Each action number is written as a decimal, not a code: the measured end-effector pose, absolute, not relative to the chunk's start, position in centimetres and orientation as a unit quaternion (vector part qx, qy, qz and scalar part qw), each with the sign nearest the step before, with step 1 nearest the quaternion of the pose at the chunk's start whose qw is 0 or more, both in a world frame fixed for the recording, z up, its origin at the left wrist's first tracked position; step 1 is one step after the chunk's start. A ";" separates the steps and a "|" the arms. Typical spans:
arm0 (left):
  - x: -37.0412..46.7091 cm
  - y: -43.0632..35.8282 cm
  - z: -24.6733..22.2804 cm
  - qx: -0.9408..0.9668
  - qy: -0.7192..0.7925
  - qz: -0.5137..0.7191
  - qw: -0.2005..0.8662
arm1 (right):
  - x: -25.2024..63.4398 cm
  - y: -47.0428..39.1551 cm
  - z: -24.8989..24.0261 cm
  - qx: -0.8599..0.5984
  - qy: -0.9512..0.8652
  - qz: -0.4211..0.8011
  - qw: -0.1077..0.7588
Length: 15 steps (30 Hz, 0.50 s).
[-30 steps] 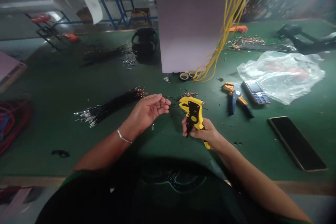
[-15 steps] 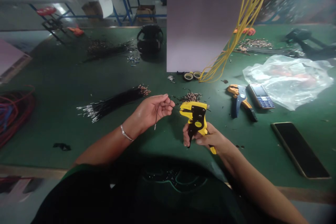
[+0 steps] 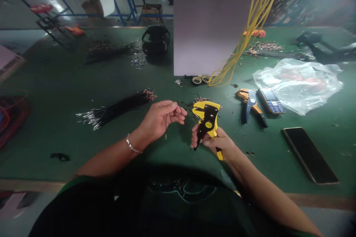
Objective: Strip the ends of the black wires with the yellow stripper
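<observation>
My left hand [image 3: 164, 116] pinches a short black wire [image 3: 166, 127] between thumb and fingers, one end hanging below the palm. Just to its right, my right hand [image 3: 219, 142] is wrapped round the handles of a yellow and black wire stripper [image 3: 209, 118]. The stripper's jaws point left toward my left fingertips, a small gap away. Behind the jaws lies a pile of small copper-coloured and black bits [image 3: 200, 100], partly hidden by the tool. A bundle of black wires [image 3: 119, 109] with silver and copper ends lies left of my left hand.
On the green table [image 3: 155, 152], a blue and orange stripper [image 3: 250, 105], a keypad phone [image 3: 271, 100], a smartphone [image 3: 310, 155] and a clear plastic bag [image 3: 300, 81] sit at right. Yellow wires [image 3: 244, 48] hang beside a pale upright panel [image 3: 208, 26]. Tape rolls [image 3: 197, 80] lie at its foot.
The wire stripper has tilted and its jaws have risen slightly. My left hand still pinches the wire, with its fingers a little more extended. The whole view has shifted slightly.
</observation>
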State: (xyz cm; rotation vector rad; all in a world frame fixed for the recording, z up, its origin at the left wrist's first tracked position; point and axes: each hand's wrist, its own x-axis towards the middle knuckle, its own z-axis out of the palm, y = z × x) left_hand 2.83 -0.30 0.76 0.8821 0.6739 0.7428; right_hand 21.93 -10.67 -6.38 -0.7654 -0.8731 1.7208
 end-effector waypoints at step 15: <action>3.9 -2.6 0.5 0.442 0.326 0.367 0.751 | 21.2 -10.9 -5.8 -0.405 -0.368 0.631 0.550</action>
